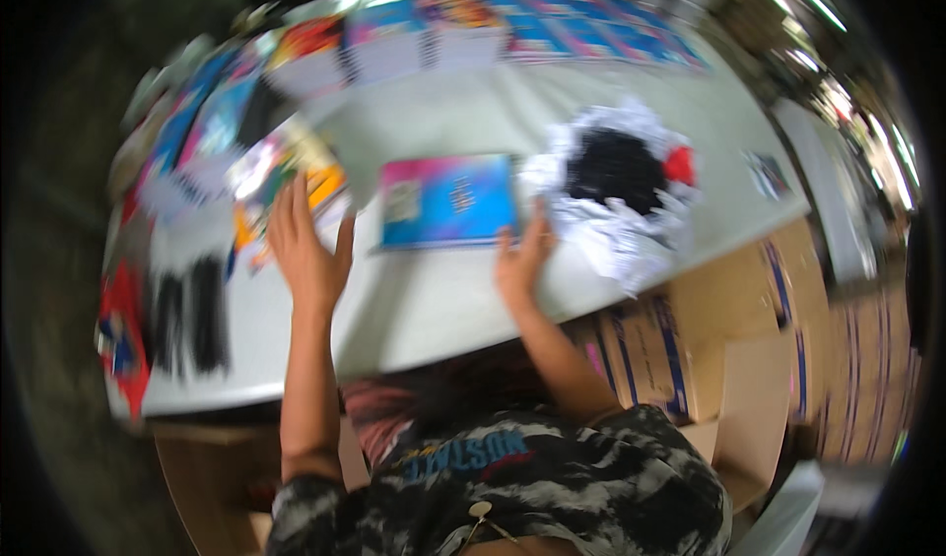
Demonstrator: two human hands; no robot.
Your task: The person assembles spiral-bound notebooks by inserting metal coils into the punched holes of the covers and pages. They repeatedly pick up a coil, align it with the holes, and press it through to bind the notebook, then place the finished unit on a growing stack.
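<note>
A notebook point(449, 201) with a blue and pink cover lies flat in the middle of the white-topped table. My left hand point(307, 246) is over the table to its left, fingers stretched and thumb apart, holding nothing. Behind those fingers is a colourful yellow and orange printed sheet or cover point(296, 167); blur hides whether I touch it. At the notebook's lower right corner is my right hand point(525, 261), thumb and fingers spread; contact with the corner is unclear. Just right of it, crumpled white wrapping point(631, 246) surrounds a heap of black pieces point(616, 170), with something red point(679, 166) beside them.
Thick spiral-bound stacks point(389, 49) and rows of blue notebooks point(581, 29) line the far edge. More books point(202, 128) stand at the left. Black strips point(207, 310) and a red item point(123, 334) lie near-left. Cardboard boxes point(724, 300) sit below the right edge.
</note>
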